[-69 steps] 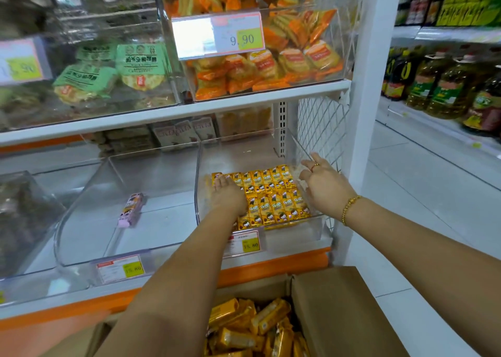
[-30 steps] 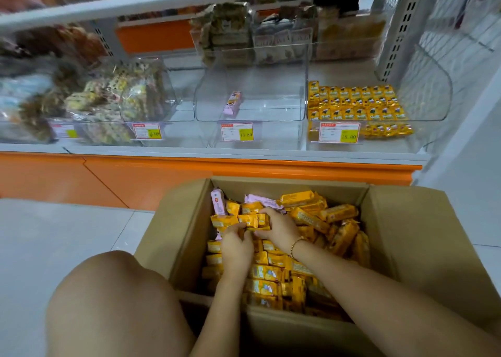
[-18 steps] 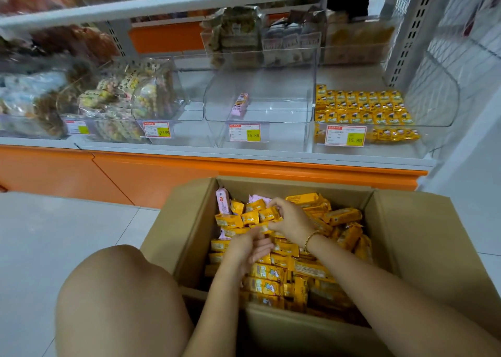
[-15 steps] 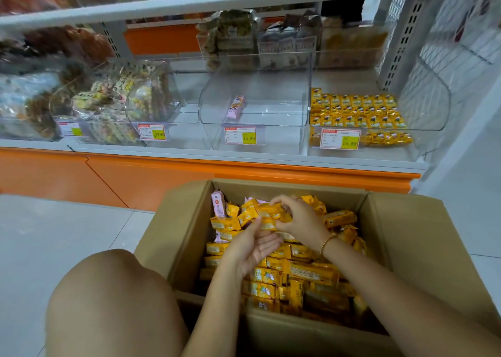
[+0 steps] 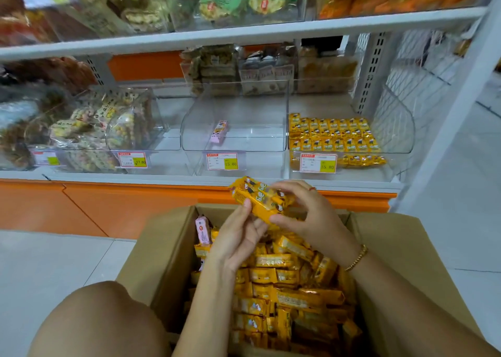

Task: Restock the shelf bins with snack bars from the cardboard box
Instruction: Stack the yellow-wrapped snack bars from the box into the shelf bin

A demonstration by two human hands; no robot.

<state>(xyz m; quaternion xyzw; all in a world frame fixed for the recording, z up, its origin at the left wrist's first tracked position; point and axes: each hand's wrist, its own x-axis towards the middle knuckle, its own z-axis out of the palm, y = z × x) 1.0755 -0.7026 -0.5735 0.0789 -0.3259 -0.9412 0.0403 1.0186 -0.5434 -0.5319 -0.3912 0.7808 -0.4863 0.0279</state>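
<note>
Transfer step: left hand [image 5: 238, 234] and right hand [image 5: 311, 218] both curl round a bundle of yellow snack bars [image 5: 259, 198] just above the cardboard box [image 5: 393, 245]; next likely lift into the part-filled right shelf bin [image 5: 397, 129]

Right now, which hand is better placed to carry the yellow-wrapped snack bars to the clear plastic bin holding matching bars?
Right, probably: the right hand wraps over the yellow-wrapped snack bars and is nearer the clear plastic bin; the left hand holds only their lower edge.
</note>
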